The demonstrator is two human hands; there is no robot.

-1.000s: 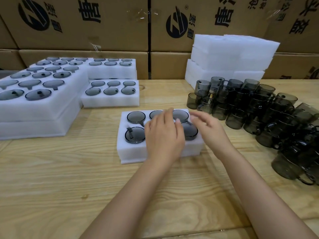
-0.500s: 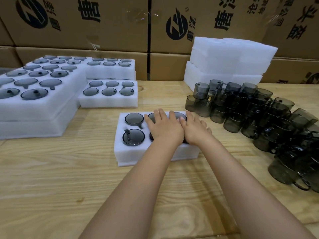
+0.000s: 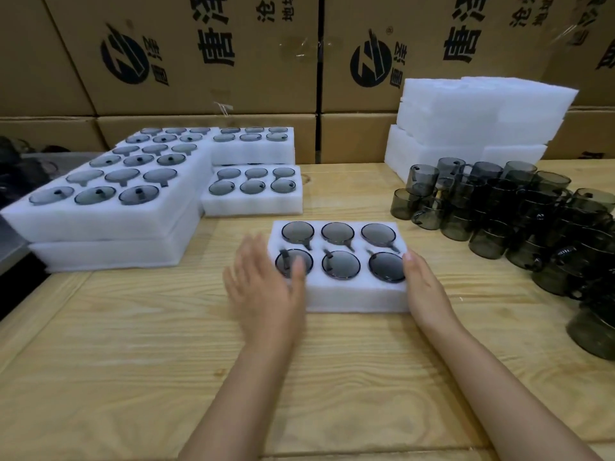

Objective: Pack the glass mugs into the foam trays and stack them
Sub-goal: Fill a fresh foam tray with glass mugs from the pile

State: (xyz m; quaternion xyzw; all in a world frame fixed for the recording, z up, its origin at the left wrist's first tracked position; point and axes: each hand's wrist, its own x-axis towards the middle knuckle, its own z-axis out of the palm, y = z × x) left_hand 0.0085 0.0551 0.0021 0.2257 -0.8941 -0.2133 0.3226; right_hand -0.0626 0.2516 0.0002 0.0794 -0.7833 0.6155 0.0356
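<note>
The six-slot foam tray [image 3: 352,294] sits mid-desk, a bit toward the near edge of the desk [image 3: 133,344], and all six mugs [image 3: 341,264] are seated in their holes. The left hand [image 3: 266,294] is at the tray's left end, fingers straight and spread, thumb lying over the top by the near-left mug. It's blurry, so can't tell if it's actually squeezing yet. The right hand [image 3: 424,291] is flat against the right end, fingers together.

Looks like the lift is next. Best bet is to get fingers under both ends, keep the tray level so nothing pops out of the soft foam, then square it up on the filled trays [image 3: 109,224] by the desk's left edge.

Half a second back both hands lay side by side on top of the mugs. Now they've slid out to the ends and every mug is uncovered.
</note>
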